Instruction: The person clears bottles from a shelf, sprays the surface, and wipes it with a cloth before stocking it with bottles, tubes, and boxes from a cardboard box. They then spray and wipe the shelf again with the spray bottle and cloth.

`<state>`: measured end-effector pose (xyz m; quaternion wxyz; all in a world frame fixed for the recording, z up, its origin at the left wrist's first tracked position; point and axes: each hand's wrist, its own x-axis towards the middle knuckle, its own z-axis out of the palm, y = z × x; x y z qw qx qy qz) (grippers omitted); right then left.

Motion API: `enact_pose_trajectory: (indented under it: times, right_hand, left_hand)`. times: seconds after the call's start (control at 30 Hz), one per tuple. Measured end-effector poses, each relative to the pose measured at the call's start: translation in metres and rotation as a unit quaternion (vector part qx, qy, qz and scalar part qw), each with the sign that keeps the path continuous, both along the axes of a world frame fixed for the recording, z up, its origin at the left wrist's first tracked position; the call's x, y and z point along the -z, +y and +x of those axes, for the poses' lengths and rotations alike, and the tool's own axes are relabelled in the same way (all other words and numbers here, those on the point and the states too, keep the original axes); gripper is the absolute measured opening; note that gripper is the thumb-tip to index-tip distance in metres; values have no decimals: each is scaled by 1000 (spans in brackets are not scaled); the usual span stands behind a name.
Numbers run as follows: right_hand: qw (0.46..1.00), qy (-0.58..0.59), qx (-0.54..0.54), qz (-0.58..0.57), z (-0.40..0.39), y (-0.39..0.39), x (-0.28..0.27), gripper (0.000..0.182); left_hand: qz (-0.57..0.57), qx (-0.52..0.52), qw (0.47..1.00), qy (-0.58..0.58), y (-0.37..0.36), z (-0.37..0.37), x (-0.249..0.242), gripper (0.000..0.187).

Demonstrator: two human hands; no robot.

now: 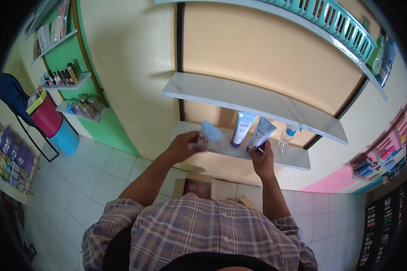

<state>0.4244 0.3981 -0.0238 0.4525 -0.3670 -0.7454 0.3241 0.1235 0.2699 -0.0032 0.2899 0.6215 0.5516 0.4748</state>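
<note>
My left hand (186, 145) is closed on a light blue packet (211, 132), slightly blurred, above the left part of the lower marble-patterned shelf (289, 159). With fingers closed round its lower end, my right hand (262, 158) holds a blue and white tube (262, 132), which leans to the right. Another blue and white tube (243, 128) with a purple cap stands on the shelf just left of it, cap down. Right of my right hand is a clear spray bottle (282, 143) with a blue and white top.
Above the tubes runs a middle shelf (253, 101). A teal basket (323, 20) sits on the top shelf. Below, an open cardboard box (178, 187) lies on the tiled floor. Small shelves with cosmetics (68, 77) are at the left, near a blue bin (66, 137).
</note>
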Motion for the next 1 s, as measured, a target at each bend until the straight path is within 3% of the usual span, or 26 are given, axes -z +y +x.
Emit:
enact_pose_trajectory:
  times: [0.1,0.17,0.3,0.43,0.47,0.53,0.6,0.83,1.0]
  right_hand:
    - [1000,-10,1,17,2,-4,-3,48]
    - [996,-60,18,60,3,-7,-5,47]
    - [998,-27,9,60,0,-8,-3,48]
    - [994,-55,8,99,3,-14,-6,53]
    - [995,-59,-2,75,5,-13,-4,56]
    - [997,-65,-25,35,7,-17,-12,65]
    - [998,-48,-21,29,6,-13,-5,65]
    - [999,-19,-10,-32,3,-14,-8,70]
    - [997,-59,-26,46,7,-18,-4,76]
  left_hand:
    - [21,63,995,77,-24,15,-37,49]
    - [44,71,994,66,-34,15,-61,49]
    - [207,-4,976,-69,-41,-1,-112,36]
    - [261,-96,954,-114,-24,-29,-169,40]
    - [222,-115,964,-95,-17,-39,-178,39]
    - [184,-137,970,-75,-5,-53,-186,38]
    - [181,-116,974,-73,10,-61,-186,31]
    - [180,-76,979,-61,29,-65,-188,31]
    - [189,-74,978,-49,31,-69,-185,36]
